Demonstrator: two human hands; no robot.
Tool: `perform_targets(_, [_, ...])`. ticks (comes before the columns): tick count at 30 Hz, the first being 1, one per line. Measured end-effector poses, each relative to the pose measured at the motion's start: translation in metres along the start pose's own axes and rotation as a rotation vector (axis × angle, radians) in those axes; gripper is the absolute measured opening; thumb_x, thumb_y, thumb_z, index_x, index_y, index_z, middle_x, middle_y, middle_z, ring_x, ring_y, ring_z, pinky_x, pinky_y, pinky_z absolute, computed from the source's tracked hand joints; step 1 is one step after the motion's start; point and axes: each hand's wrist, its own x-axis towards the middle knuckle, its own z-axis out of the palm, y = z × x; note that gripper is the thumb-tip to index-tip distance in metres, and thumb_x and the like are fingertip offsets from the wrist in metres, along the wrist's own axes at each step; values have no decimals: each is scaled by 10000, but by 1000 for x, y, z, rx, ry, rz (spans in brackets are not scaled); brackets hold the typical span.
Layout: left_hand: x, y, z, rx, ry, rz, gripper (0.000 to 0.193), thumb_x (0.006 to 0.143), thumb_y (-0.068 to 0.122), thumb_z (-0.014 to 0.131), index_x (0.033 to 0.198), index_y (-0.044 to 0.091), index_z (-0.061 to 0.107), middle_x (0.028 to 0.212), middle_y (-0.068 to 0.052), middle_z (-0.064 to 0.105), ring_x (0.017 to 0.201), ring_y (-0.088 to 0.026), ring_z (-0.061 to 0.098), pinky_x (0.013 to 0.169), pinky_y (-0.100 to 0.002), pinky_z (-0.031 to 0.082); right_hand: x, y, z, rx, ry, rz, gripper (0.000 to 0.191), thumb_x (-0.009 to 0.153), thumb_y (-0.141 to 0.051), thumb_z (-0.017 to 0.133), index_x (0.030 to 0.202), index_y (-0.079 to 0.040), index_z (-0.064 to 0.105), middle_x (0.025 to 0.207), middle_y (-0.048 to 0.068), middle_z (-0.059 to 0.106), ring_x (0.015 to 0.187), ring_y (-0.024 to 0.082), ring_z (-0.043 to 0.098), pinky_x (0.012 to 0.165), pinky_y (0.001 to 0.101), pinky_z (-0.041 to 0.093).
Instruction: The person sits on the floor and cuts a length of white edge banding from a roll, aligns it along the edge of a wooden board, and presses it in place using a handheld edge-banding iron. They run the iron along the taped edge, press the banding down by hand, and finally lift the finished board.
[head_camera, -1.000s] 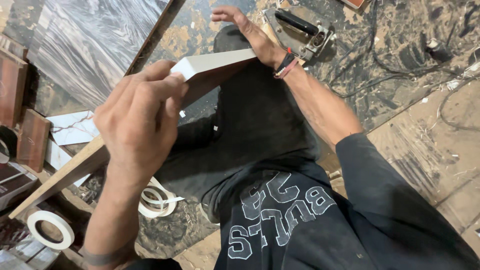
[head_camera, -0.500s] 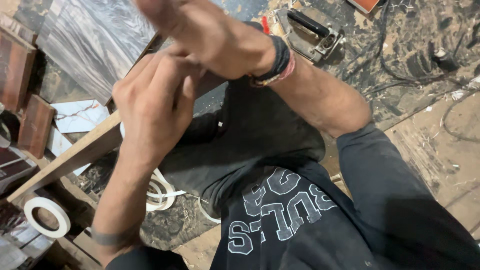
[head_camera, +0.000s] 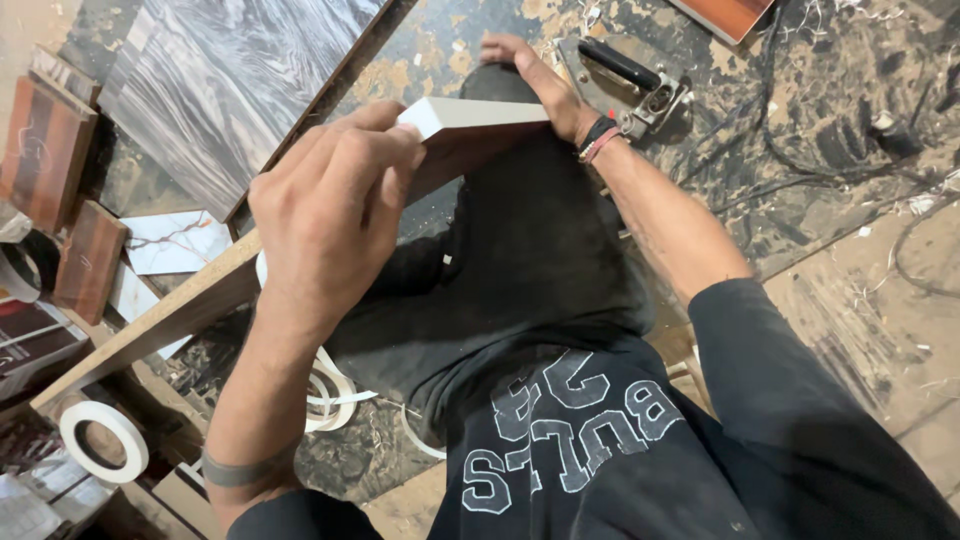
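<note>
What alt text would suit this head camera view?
Left hand grips the near end of a white-edged board lying across the person's dark-trousered knee; right hand rests at its far end. A tape roll lies on the dusty floor.

A big sheet with grey wavy streaks (head_camera: 235, 85) lies on the dirty floor at the top left, and two dark red-brown wood blocks (head_camera: 45, 150) sit just left of it, with a white marble-look piece (head_camera: 175, 240) below them. A white roll of tape (head_camera: 103, 440) lies at the bottom left, and loose white strip loops (head_camera: 335, 390) curl near the black trousers (head_camera: 520, 260). At the top sits a metal power tool with a black handle (head_camera: 625, 75), and black cables (head_camera: 800, 130) snake over the wood chips to its right.
</note>
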Motion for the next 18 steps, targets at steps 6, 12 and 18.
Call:
perform_targets(6, [1, 3, -1, 14, -3, 7, 156, 1031, -16, 762, 1070, 42, 623, 1163, -106, 730, 1005, -267, 740, 825, -348, 575, 9, -66, 27, -74, 5, -281, 718, 1151, -624, 263, 1661, -124, 186, 1704, 135, 344, 1594, 237, 268, 1337, 388, 162])
perform_targets(12, [4, 6, -4, 78, 15, 44, 164, 980, -23, 739, 1081, 16, 616, 1198, -151, 715, 1068, -320, 738, 889, -400, 592, 34, -159, 76, -433, -71, -462, 822, 1078, -673, 361, 1674, -204, 43, 1732, 59, 114, 1628, 204, 133, 1385, 342, 175])
perform_targets(18, [10, 11, -4, 78, -26, 34, 159, 972, 28, 768, 1031, 9, 621, 1120, -147, 720, 939, -309, 717, 758, -400, 548, 39, -178, 73, -628, -105, -598, 932, 994, -780, 300, 1689, -206, 62, 1737, 56, 187, 1592, 220, 234, 1337, 355, 247])
